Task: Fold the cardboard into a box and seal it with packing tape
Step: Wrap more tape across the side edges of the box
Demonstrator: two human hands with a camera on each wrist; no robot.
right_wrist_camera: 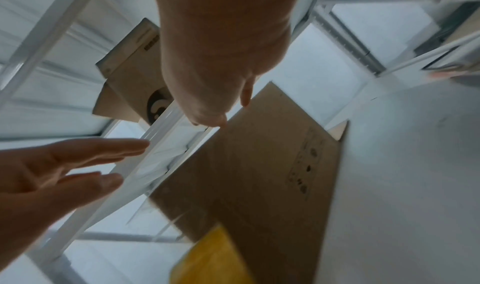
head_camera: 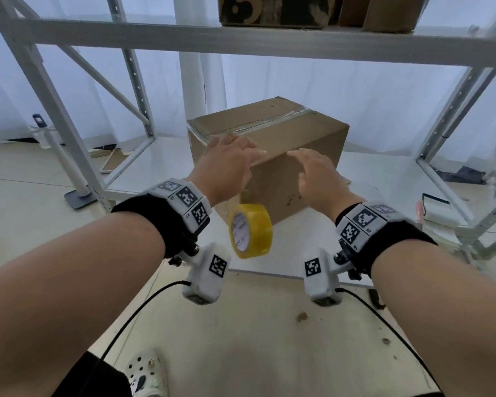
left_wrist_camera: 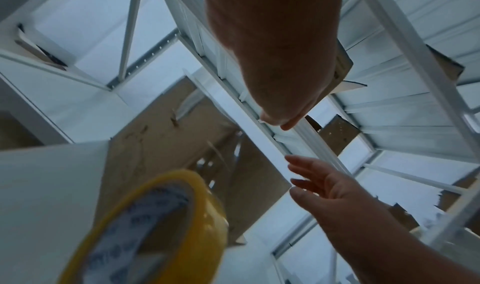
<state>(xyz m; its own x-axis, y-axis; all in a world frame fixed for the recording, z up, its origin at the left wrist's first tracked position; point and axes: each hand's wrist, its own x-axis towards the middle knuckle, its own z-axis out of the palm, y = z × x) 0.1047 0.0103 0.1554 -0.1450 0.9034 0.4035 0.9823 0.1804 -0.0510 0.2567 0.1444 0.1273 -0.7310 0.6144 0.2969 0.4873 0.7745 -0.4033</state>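
Note:
A closed brown cardboard box stands on the white lower shelf, with clear tape along its top seam. My left hand lies with straight fingers on the box's near top edge. Just right of it, my right hand hovers by the box's front corner with relaxed, spread fingers that hold nothing. A yellow roll of packing tape dangles in front of the box from a strip running up under my left hand. The left wrist view shows the roll, the box and my right hand.
A white metal rack surrounds the box, and its upper shelf beam crosses just above with more cardboard boxes on it. Slanted uprights stand left and right. A white stand is on the floor at left. Cables hang from my wrists.

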